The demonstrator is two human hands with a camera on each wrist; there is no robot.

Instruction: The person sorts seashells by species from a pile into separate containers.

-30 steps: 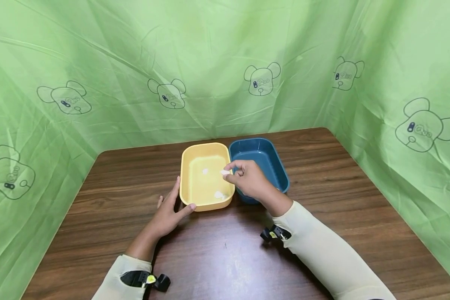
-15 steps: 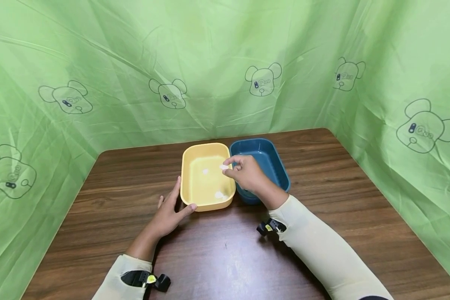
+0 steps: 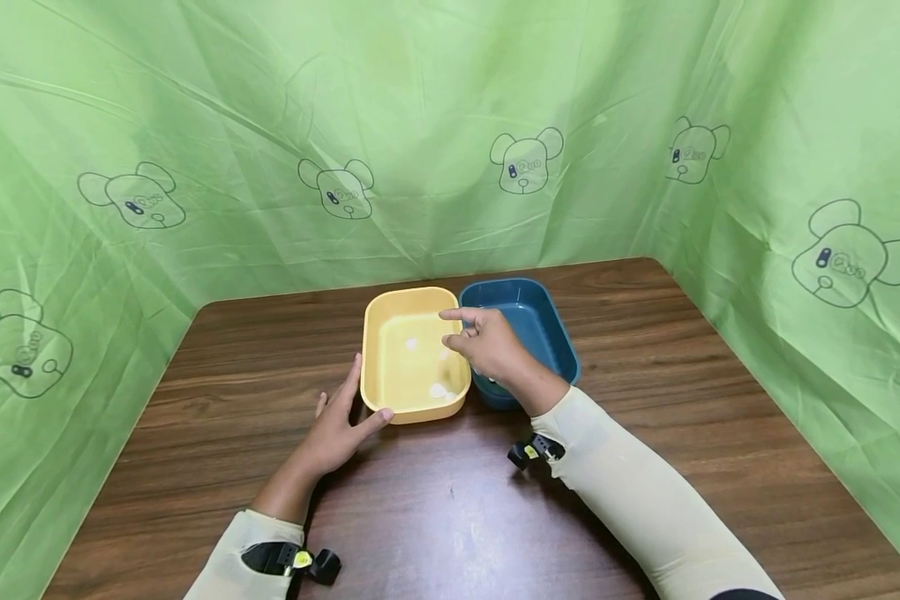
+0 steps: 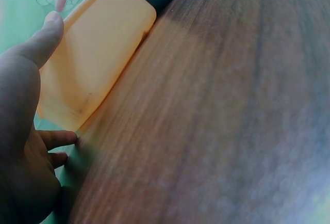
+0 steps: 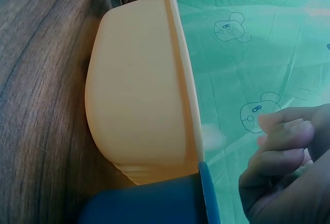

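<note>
A yellow bin (image 3: 412, 415) holds several small white pieces (image 3: 438, 390), too small in view to identify. My left hand (image 3: 335, 432) rests against its near left corner, fingers along the side and thumb at the front rim. Over the bin's right rim is my right hand (image 3: 495, 346), its thumb and index finger parted with nothing between them. Just below those fingertips a white piece (image 3: 444, 354) shows faintly; the right wrist view has a blurred white piece (image 5: 211, 137) beside the yellow rim.
Touching the yellow bin's right side is a dark blue bin (image 3: 543, 321), partly hidden by my right hand; a small pale bit shows at its near end. Both stand on a brown wooden table (image 3: 682, 375). Green curtains (image 3: 420, 100) with bear-head prints surround the table.
The right thumb and index finger have parted, letting go of the white piece over the yellow bin. That hand has shifted slightly away from the body. The left hand stays put.
</note>
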